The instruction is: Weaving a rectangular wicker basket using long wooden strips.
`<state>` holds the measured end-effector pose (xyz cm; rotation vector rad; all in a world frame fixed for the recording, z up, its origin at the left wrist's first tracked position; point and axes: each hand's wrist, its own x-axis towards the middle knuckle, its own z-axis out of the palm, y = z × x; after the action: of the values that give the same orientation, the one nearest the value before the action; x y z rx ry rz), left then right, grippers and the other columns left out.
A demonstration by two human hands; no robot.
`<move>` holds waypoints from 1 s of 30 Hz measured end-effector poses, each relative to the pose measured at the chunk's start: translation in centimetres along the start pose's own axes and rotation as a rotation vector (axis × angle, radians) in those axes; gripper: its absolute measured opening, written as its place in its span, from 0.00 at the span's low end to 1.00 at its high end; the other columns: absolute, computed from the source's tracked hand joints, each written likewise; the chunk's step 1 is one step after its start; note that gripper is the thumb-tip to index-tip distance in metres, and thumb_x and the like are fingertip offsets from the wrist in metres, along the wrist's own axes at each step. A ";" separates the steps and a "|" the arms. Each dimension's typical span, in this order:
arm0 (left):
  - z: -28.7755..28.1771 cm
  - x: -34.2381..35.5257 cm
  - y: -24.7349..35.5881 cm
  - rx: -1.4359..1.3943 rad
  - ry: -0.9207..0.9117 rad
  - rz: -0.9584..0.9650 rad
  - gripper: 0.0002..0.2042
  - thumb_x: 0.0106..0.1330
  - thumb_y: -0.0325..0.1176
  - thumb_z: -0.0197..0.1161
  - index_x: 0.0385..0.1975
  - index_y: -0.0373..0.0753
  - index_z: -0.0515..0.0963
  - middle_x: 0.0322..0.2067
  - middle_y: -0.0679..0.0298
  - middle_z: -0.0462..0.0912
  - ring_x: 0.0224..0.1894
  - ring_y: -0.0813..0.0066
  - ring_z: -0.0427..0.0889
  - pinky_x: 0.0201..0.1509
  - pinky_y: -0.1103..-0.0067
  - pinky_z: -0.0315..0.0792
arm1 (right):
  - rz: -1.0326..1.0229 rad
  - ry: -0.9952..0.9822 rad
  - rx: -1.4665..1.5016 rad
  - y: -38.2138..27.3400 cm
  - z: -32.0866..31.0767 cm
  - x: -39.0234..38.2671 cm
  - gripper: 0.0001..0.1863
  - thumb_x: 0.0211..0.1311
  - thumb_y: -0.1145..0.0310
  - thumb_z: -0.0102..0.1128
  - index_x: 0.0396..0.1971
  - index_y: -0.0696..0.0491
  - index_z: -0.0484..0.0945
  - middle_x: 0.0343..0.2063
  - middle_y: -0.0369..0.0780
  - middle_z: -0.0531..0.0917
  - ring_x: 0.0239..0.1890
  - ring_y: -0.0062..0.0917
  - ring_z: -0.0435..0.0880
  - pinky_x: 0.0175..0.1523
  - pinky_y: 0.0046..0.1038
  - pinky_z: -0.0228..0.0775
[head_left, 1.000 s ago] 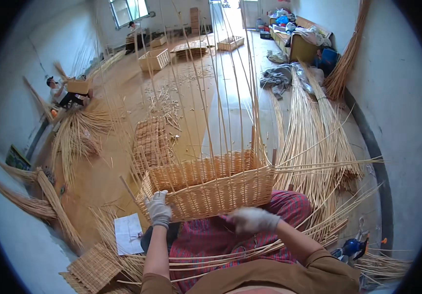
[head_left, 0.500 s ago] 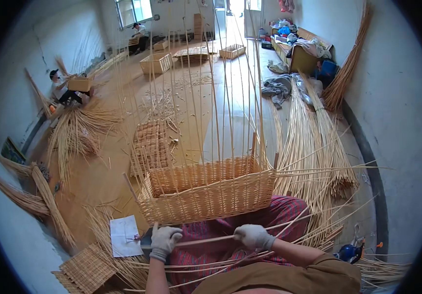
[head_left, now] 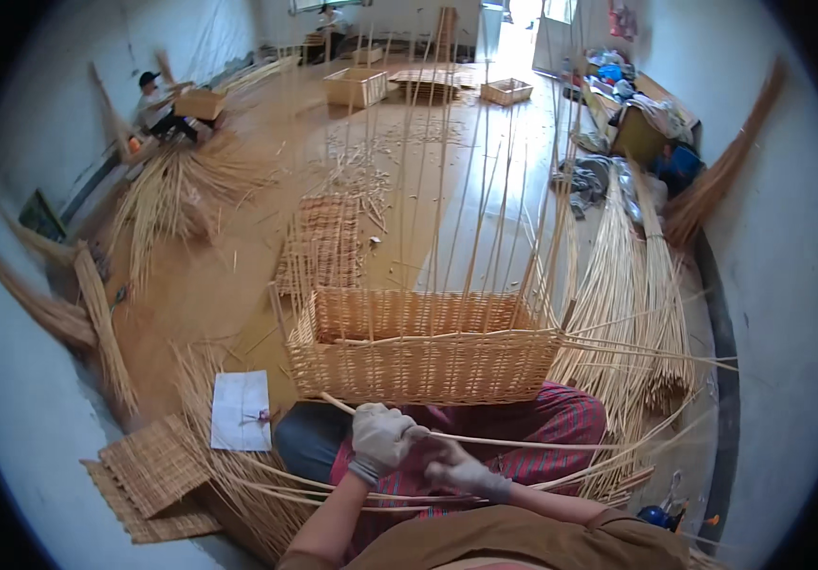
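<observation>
My gloved left hand (head_left: pixel 385 439) is closed around a pale cane (head_left: pixel 523 442) that runs across my lap below the woven basket (head_left: pixel 423 370). My gloved right hand (head_left: pixel 461 475) is just to its right, under that cane, with blurred, curled fingers; what they hold is unclear. The rectangular basket sits just beyond my hands, long upright stakes rising from it and loose canes trailing from its right corner. My crossed legs in patterned pink cloth (head_left: pixel 565 432) are beneath, with more canes lying across them.
Cane bundles (head_left: pixel 622 285) lie at the right, others (head_left: pixel 181 190) at the left. Woven panels (head_left: pixel 152 465) and a white sheet (head_left: pixel 240 404) lie near my left. A co-worker (head_left: pixel 157 104) sits at the left wall, another (head_left: pixel 331 28) at the back. Clothing piles (head_left: pixel 637 109) line the right wall.
My left hand left the basket, took hold of a cane and moved right, beside my right hand. My right hand shifted slightly left and down. The room shifted in view.
</observation>
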<state>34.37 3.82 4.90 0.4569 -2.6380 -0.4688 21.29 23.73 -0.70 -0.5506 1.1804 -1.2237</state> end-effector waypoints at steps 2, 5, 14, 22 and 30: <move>-0.6 0.6 0.3 -0.009 0.004 0.046 0.08 0.63 0.48 0.71 0.36 0.56 0.88 0.28 0.70 0.85 0.38 0.64 0.84 0.58 0.60 0.71 | -0.184 0.215 0.190 -1.3 -0.2 0.9 0.26 0.78 0.70 0.59 0.73 0.49 0.67 0.52 0.42 0.84 0.49 0.29 0.85 0.55 0.32 0.82; -3.0 1.3 -2.0 -0.076 0.150 0.143 0.14 0.60 0.39 0.75 0.47 0.57 0.86 0.31 0.72 0.85 0.42 0.67 0.86 0.72 0.59 0.68 | -0.467 0.201 0.163 -4.2 -0.4 1.0 0.15 0.79 0.72 0.59 0.61 0.52 0.75 0.44 0.41 0.86 0.44 0.26 0.85 0.54 0.31 0.81; -7.1 -0.6 -7.1 0.111 0.372 -0.103 0.11 0.57 0.32 0.73 0.40 0.49 0.88 0.31 0.63 0.85 0.40 0.58 0.84 0.49 0.64 0.75 | -0.562 0.140 -0.049 -9.7 0.3 0.8 0.08 0.80 0.68 0.59 0.49 0.56 0.79 0.39 0.41 0.85 0.41 0.24 0.83 0.49 0.30 0.78; -6.4 -10.1 -10.4 0.033 0.277 -0.430 0.11 0.60 0.33 0.73 0.42 0.55 0.92 0.34 0.68 0.86 0.45 0.62 0.83 0.54 0.65 0.75 | -0.361 -0.083 -1.156 -5.9 3.5 -3.0 0.29 0.72 0.61 0.67 0.69 0.51 0.75 0.53 0.49 0.85 0.52 0.47 0.87 0.59 0.41 0.80; -6.4 -16.5 -10.2 0.236 0.209 -0.748 0.13 0.66 0.28 0.69 0.46 0.54 0.91 0.56 0.67 0.86 0.70 0.58 0.75 0.77 0.65 0.66 | -0.003 -0.081 -1.324 -5.6 3.4 -3.4 0.16 0.68 0.50 0.68 0.40 0.48 0.86 0.35 0.42 0.87 0.39 0.42 0.88 0.42 0.45 0.78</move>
<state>53.83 -0.53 0.73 1.4954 -2.2530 -0.2949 22.36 24.24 6.58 -1.5305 1.8251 -0.2475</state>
